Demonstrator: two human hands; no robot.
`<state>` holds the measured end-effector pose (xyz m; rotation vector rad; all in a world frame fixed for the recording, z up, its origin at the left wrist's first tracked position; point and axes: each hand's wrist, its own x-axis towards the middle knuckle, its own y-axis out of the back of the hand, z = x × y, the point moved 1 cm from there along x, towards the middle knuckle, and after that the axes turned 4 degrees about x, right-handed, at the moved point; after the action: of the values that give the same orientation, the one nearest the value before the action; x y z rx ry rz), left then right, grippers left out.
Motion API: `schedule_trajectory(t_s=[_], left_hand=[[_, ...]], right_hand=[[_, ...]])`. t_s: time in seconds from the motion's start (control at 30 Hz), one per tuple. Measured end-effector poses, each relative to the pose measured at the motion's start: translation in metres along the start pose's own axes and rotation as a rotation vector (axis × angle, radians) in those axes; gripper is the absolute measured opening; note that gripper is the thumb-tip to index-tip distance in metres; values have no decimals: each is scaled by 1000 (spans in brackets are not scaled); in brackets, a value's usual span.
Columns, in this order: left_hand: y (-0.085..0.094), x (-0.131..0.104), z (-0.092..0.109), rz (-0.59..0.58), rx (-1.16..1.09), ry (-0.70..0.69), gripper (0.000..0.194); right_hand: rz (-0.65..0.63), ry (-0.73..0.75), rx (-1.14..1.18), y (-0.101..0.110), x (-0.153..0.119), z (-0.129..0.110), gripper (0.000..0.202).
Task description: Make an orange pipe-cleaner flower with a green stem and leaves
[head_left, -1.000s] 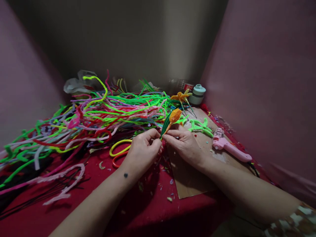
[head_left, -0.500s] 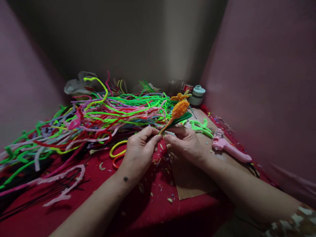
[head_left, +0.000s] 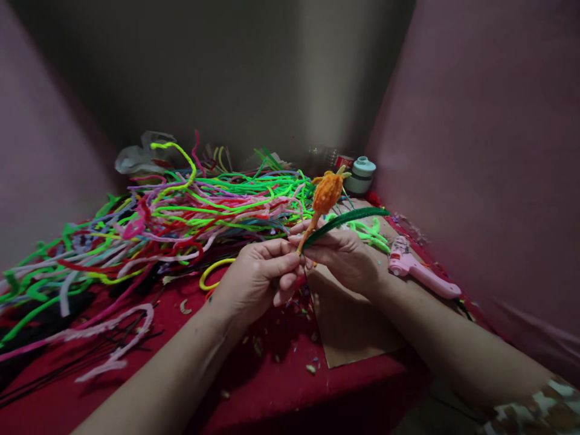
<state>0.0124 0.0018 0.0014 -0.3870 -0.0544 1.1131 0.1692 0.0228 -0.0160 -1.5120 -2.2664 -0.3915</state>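
An orange fuzzy flower bud on an orange stem tilts up and right between my hands. My left hand pinches the stem's lower end between thumb and fingers. Behind the stem, my right hand has its fingers extended and touching the lower stem, with a long dark green fuzzy strip lying across them. The strip starts beside the stem's base and curves out to the right. Where the strip meets the stem, my fingers partly hide the join.
Many coloured pipe cleaners are heaped at the back left. Yellow scissor handles lie beside my left hand. At the right, a pink glue gun rests on cardboard. A lidded jar stands behind, and scraps dot the red cloth.
The bud has turned more upright. The dark green strip has swung out to the right of it. My right hand's fingers have spread behind the stem, and my left hand has shifted slightly lower.
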Motion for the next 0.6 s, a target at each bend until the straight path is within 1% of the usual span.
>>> schedule_trajectory(t_s=[0.1, 0.2, 0.33, 0.43, 0.5, 0.6], left_hand=[[3, 2, 1, -94, -80, 50, 13], [7, 3, 1, -196, -120, 152, 16], [11, 1, -1, -320, -112, 246, 18], [12, 0, -1, -381, -101, 270, 21], [12, 1, -1, -372, -70, 260, 20], [11, 1, 2, -338, 0, 214, 18]], right_hand=[[-106, -26, 32, 2, 2, -3, 20], [-196, -35, 100, 2, 1, -6, 20], [-269, -85, 185, 0, -2, -8, 16], [-243, -150, 217, -4, -5, -9, 16], [-200, -176, 238, -6, -7, -8, 18], [-116, -169, 288, -8, -7, -5, 13]])
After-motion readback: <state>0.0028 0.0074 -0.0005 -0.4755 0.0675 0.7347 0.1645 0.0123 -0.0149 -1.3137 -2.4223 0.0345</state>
